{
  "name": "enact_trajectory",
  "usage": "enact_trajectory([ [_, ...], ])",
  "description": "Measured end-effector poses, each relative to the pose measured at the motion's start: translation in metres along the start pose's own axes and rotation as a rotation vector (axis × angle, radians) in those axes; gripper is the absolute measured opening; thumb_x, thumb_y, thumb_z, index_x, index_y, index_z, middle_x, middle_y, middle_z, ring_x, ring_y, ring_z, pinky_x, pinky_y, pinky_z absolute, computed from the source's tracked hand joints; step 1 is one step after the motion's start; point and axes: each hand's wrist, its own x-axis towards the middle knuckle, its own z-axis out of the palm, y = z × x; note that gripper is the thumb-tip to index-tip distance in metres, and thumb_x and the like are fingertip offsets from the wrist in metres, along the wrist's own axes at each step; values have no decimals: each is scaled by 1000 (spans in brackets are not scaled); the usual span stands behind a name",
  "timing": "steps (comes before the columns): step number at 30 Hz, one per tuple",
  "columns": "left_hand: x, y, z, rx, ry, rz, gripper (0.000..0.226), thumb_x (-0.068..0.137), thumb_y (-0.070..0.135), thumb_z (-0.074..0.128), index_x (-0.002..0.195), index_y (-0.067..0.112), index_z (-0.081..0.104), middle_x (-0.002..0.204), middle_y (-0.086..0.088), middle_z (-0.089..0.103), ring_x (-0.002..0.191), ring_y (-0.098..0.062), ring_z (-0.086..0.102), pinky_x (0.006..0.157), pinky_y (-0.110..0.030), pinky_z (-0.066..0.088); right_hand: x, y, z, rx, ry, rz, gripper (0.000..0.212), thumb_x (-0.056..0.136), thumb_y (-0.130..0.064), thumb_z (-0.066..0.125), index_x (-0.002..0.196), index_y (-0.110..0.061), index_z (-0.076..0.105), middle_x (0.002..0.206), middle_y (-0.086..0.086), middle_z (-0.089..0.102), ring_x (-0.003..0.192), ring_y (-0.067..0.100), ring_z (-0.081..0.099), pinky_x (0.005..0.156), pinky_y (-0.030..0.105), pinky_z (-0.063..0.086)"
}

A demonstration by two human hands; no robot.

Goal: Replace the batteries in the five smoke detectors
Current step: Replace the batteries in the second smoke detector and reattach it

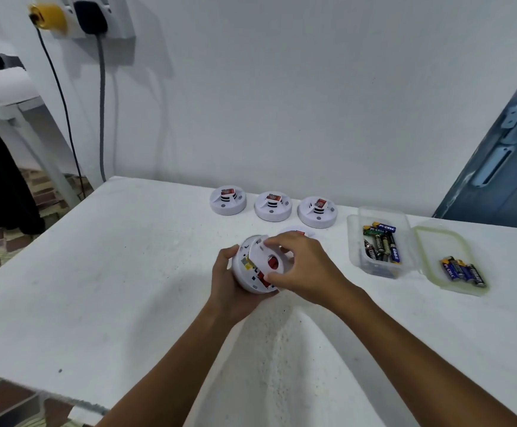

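step: left hand (226, 285) cups smoke detector (248, 272), right hand (297, 266) pinches its back plate (269, 257), looks half-off
next: twist plate free, reach the batteries (382, 243)

My left hand (229, 285) cradles a smoke detector (252, 266) while my right hand (300, 269) grips its back plate (269, 257).

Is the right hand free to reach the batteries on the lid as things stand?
Probably not yet: the right hand grips the detector's cover. The path to the batteries looks unobstructed.
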Motion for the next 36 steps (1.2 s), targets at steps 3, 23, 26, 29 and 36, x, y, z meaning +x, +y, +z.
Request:
enact_trajectory([
  [3, 0, 1, 3, -4, -10, -17, 51, 89, 45, 38, 91, 13, 78, 104, -14, 70, 92, -28, 66, 87, -43, 45, 2, -4, 6, -79, 1, -22, 61, 70, -25, 78, 128, -19, 58, 125, -4, 56, 115, 12, 51, 94, 29, 47],
  [23, -7, 3, 4, -57, -17, -48, 44, 92, 43, 38, 108, 11, 63, 96, -17, 72, 97, -31, 59, 90, -49, 43, 10, -10, 6, -113, -83, -30, 57, 70, -29, 82, 123, -19, 63, 121, -2, 59, 101, 9, 51, 89, 24, 44],
  [26, -6, 2, 4, -64, -23, -59, 44, 92, 43, 39, 107, 10, 64, 96, -17, 72, 97, -31, 59, 91, -49, 43, 10, -11, 3, -115, -88, -21, 57, 68, -29, 83, 121, -19, 63, 117, -2, 59, 96, 6, 48, 81, 19, 41],
  [29, -5, 2, 5, -68, -35, -73, 44, 87, 42, 43, 110, 11, 64, 102, -18, 70, 100, -32, 59, 94, -50, 42, 11, -12, 0, -104, -96, -3, 57, 66, -30, 84, 118, -19, 63, 111, -4, 59, 97, 9, 51, 73, 15, 42],
  [36, -3, 7, 6, -67, -35, -88, 45, 92, 44, 40, 110, 11, 65, 107, -17, 70, 100, -31, 60, 90, -48, 47, 15, -12, -5, -93, -93, 10, 57, 66, -31, 85, 116, -19, 62, 112, -2, 61, 97, 11, 55, 75, 17, 45],
])
